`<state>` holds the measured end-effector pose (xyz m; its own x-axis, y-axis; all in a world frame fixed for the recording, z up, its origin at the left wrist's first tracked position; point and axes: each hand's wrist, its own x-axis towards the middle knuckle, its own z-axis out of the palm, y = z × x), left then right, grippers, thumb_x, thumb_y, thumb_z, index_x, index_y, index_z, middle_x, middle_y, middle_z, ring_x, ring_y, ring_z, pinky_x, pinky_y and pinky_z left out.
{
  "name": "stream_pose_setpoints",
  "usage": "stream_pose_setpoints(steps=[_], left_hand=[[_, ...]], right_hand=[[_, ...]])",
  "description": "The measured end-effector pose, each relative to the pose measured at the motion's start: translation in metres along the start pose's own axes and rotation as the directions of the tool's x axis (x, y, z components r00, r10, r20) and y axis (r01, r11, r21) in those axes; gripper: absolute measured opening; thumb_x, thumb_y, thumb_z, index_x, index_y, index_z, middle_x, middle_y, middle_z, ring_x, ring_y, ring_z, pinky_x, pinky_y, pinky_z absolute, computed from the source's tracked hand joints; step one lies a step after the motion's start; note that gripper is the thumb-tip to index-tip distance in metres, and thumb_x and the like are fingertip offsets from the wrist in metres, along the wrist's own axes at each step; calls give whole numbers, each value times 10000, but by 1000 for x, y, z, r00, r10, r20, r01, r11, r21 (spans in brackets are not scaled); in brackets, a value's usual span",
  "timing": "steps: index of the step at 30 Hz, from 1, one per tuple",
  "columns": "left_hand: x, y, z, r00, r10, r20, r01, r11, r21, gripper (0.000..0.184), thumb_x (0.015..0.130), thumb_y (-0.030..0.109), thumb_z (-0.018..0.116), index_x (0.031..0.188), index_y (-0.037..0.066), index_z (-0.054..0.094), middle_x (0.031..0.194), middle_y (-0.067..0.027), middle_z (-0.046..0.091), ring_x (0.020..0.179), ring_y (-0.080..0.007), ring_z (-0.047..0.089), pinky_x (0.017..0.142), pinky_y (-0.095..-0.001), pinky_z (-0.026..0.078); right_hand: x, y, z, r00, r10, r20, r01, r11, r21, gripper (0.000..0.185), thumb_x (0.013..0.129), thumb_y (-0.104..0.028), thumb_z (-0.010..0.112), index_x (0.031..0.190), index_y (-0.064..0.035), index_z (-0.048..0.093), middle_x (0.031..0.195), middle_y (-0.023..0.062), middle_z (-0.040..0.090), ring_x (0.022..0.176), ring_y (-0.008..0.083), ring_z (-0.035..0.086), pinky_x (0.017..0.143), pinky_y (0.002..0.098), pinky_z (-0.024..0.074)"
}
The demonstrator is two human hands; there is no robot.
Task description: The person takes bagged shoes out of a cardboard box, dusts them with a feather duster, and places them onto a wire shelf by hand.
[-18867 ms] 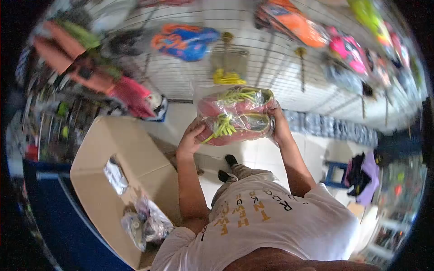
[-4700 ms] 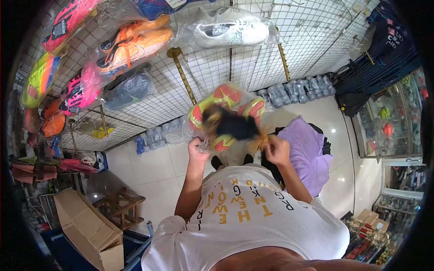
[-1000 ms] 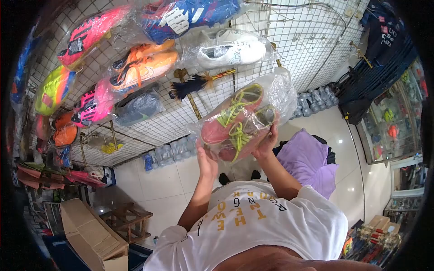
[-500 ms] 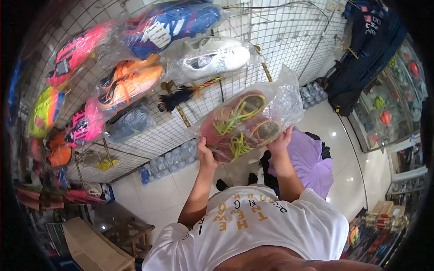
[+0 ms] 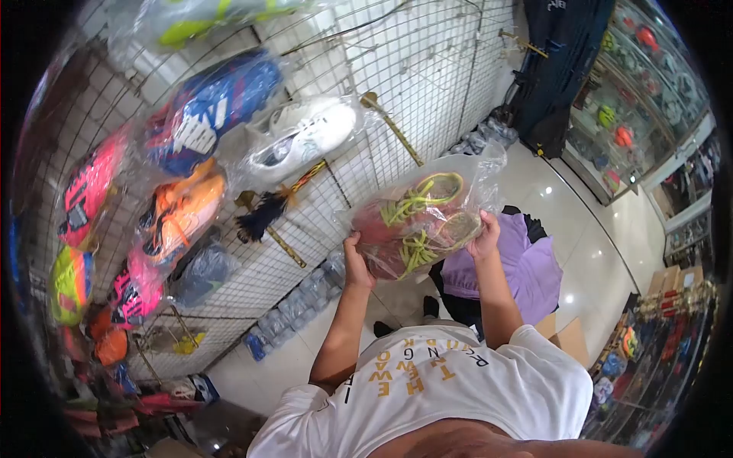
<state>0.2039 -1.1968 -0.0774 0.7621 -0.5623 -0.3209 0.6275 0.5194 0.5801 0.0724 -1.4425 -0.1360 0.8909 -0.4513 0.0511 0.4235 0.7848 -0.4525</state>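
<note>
The left hand [image 5: 356,259] is part-closed, its thumb against the left end of a clear plastic bag [image 5: 479,162] and its other fingers mostly hidden behind or beneath it. The right hand [image 5: 485,235] is curled onto the bag's right side, near the heel ends of the pair inside. Bag and contents hang in the middle of the frame, well above the floor. Through the plastic show red sneakers [image 5: 412,220] with yellow-green laces, lying side by side, tilted, with laces and openings facing the wearer. Gripping both ends probably shares the weight and stops the pair sliding about in the slack plastic; the loose film spreads past the right hand toward the upper right.

Just left of the bag, a dark feather duster [image 5: 263,215] lies slantwise against the wire grid [image 5: 450,69]; what holds it there is hard to make out. Higher and farther left hang bagged white sneakers [image 5: 305,133], blue shoes [image 5: 214,111] and orange shoes [image 5: 179,210], seemingly set out side-on so that each pair can be seen. A brass-coloured hook [image 5: 395,131] juts from the grid above the held bag, carrying nothing.

Right of centre, below the right hand, a lilac cloth [image 5: 511,267] is draped over something dark, perhaps simply laid aside. A glass display case [image 5: 634,114] fills the upper right.
</note>
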Motion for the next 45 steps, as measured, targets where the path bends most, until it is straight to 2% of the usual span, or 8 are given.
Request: stream_pose_setpoints(steps=[9,12,16,27,34,39,42,45], left_hand=[[32,-50,52,983,-162,88,152,983,105,479,898,387,415,1235,59,509,1204,-104,571,1064,-281,559,909,-421,458],[42,-63,58,972,-222,72,211,969,131,509,896,387,506,1273,47,475,1225,-109,555,1080,-266,565,909,-393,475],[43,-75,63,973,-211,96,206,976,64,495,898,377,563,1277,70,479,1238,-88,552,1081,-254,568,904,-393,484],[75,-38,70,954,-204,222,180,976,121,457,931,376,489,1278,80,475,1224,-89,555,1086,-254,568,898,-398,483],[169,-44,139,925,-204,320,170,977,131,512,942,421,394,1305,65,451,1285,-99,522,1163,-272,518,969,-421,433],[258,-53,217,961,-91,261,52,987,155,528,943,424,350,1315,61,442,1305,-105,512,1188,-287,500,1009,-438,401],[314,-46,259,965,-109,237,79,988,131,520,939,405,338,1314,60,443,1318,-112,502,1203,-295,488,1020,-448,389],[397,-44,266,942,-49,333,28,997,70,516,936,385,326,1319,56,436,1333,-126,487,1219,-305,475,1034,-469,371]], right_hand=[[-20,-55,-31,987,-91,-133,97,995,35,510,813,-304,478,1154,70,545,1097,214,626,984,334,630,899,449,502],[-21,-66,-43,976,-142,-167,149,989,27,503,813,-299,477,1145,71,549,1083,209,633,971,327,636,888,442,509],[-12,-79,-55,984,-131,-123,133,991,10,488,819,-295,476,1135,69,554,1074,199,638,964,316,639,886,436,511],[34,-73,-12,981,-157,-116,165,984,63,494,842,-285,481,1211,42,503,1159,199,593,1035,323,604,912,459,495],[131,-145,14,960,-237,-152,233,972,-42,443,865,-287,483,1190,11,525,1154,166,604,1009,302,608,917,444,480],[252,-212,-7,972,-220,-83,207,969,-134,393,855,-289,517,1118,-4,582,1080,129,642,972,262,621,918,403,473],[330,-243,-18,975,-216,-57,199,954,-225,371,859,-299,512,1080,-17,606,1038,110,661,956,241,625,898,377,479],[413,-259,-37,969,-233,-87,191,921,-339,361,866,-310,491,1042,-23,623,1023,102,668,943,231,629,891,362,480]])
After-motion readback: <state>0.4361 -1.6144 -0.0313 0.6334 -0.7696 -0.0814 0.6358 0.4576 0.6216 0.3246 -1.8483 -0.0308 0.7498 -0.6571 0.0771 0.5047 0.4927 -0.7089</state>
